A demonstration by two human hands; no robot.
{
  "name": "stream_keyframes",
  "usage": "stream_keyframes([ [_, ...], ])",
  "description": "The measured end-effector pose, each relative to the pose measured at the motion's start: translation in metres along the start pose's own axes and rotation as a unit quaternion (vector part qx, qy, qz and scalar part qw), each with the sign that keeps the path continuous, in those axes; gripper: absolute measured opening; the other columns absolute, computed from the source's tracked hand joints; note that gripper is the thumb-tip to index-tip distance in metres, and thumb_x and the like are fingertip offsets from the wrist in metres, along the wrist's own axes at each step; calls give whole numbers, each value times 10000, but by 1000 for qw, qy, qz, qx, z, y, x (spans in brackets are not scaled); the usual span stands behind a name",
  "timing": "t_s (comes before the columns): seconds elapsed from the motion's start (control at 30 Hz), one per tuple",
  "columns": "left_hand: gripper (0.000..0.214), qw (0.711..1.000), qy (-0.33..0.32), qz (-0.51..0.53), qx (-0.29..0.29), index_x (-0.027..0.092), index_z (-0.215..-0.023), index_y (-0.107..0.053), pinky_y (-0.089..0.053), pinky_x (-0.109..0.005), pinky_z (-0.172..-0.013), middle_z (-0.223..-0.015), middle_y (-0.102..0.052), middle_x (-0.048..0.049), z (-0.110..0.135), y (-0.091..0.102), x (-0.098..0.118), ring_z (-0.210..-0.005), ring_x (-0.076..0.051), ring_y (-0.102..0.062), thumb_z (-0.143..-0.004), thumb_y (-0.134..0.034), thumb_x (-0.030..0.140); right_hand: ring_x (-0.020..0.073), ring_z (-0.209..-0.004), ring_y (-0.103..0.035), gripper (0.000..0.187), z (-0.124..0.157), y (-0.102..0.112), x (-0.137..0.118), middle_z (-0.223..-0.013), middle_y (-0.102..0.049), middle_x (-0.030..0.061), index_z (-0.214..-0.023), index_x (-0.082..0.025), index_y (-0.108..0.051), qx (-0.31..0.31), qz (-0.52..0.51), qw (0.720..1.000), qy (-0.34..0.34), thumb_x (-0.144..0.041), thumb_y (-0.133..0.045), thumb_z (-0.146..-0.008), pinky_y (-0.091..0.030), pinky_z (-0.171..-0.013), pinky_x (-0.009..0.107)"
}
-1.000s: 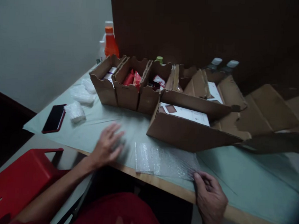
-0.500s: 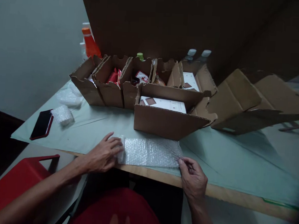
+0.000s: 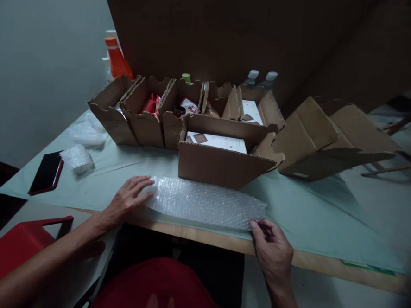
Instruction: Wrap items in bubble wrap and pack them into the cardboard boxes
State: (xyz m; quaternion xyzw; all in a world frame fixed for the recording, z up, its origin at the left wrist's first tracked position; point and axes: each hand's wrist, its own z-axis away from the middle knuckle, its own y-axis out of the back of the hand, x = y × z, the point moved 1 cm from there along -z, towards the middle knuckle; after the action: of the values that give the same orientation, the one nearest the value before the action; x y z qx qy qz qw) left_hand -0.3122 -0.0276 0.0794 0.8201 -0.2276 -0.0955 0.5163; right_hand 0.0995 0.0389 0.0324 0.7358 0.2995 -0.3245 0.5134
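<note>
As the head view shows, a strip of bubble wrap [image 3: 205, 205] lies spread along the table edge [image 3: 217, 240], just in front of the nearest carton [image 3: 222, 166]. The right hand [image 3: 274, 251] pinches its near right corner between thumb and curled fingers; the left hand [image 3: 128, 198] has its fingers extended at the left end, though the dim light hides whether they press down. The wrap looks light, floppy, slightly slippery and easily popped, so gentle pinches at 2 corners should suit.
</note>
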Motion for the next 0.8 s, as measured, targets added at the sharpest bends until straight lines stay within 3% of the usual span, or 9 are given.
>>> stream_keyframes([
  [0.13,455,991,41,24,-123,227,-1135,-661,-313,-596,-1177,-1413,-582,-112,15,-3,2,-1408,-331,-432,-712,-565,90,218,-654,-656,496,9,18,4,-796,-719,78,-1018,-164,-703,23,153,981,116,-613,-518,-918,-503,-700,372],
  [0.2,580,989,60,47,-128,229,-1238,-617,-248,-624,-1201,-1494,-507,-113,13,5,7,-1443,-350,-381,-671,-565,119,240,-722,-672,492,8,28,-2,-954,-730,128,-1101,-141,-674,55,190,965,172,-576,-490,-961,-489,-740,397],
  [0.27,614,991,63,68,-97,224,-1308,-570,-246,-624,-1201,-1539,-453,-118,3,11,15,-1457,-351,-355,-700,-555,137,266,-843,-686,399,6,28,-16,-1060,-722,155,-1132,-134,-650,66,195,951,231,-475,-498,-991,-482,-792,410],
  [0.37,605,991,40,106,-75,203,-1348,-534,-308,-610,-1173,-1514,-473,-141,-22,4,32,-1410,-346,-409,-746,-553,136,253,-1010,-672,247,5,3,-47,-1087,-730,119,-1178,-164,-631,2,157,932,328,-289,-511,-1002,-482,-892,392],
  [0.47,438,977,24,157,-140,197,-1220,-612,-459,-547,-1052,-1292,-635,-131,-40,-20,45,-1190,-299,-579,-794,-542,121,232,-1098,-653,240,9,-32,-64,-1194,-718,84,-1183,-211,-643,-101,143,908,380,-228,-489,-1000,-482,-931,380],
  [0.53,332,967,41,188,-165,195,-1130,-647,-516,-496,-980,-1196,-668,-119,-40,-32,45,-1103,-273,-612,-830,-528,121,244,-1136,-646,238,10,-40,-54,-1237,-711,74,-1151,-229,-666,-122,163,900,386,-257,-482,-1003,-483,-923,394],
  [0.63,312,955,63,249,-149,214,-1135,-665,-522,-465,-1020,-1300,-639,-115,-30,-34,34,-1212,-276,-586,-853,-546,150,262,-1110,-666,235,5,-16,-14,-1192,-734,69,-1104,-244,-690,-72,195,912,352,-326,-495,-1001,-491,-873,411],
  [0.73,315,944,92,303,-92,261,-1163,-677,-535,-426,-1032,-1331,-646,-90,-29,-25,20,-1247,-253,-600,-899,-533,167,283,-1035,-694,257,-13,21,20,-1129,-749,77,-1037,-249,-707,-22,200,941,272,-419,-525,-974,-512,-831,429],
  [0.8,365,936,157,315,-23,286,-1264,-630,-551,-418,-1009,-1339,-645,-87,-43,-23,12,-1228,-242,-622,-932,-518,182,283,-1041,-695,300,-31,31,20,-1159,-738,87,-1098,-245,-692,-15,159,964,214,-458,-540,-953,-531,-861,436],
])
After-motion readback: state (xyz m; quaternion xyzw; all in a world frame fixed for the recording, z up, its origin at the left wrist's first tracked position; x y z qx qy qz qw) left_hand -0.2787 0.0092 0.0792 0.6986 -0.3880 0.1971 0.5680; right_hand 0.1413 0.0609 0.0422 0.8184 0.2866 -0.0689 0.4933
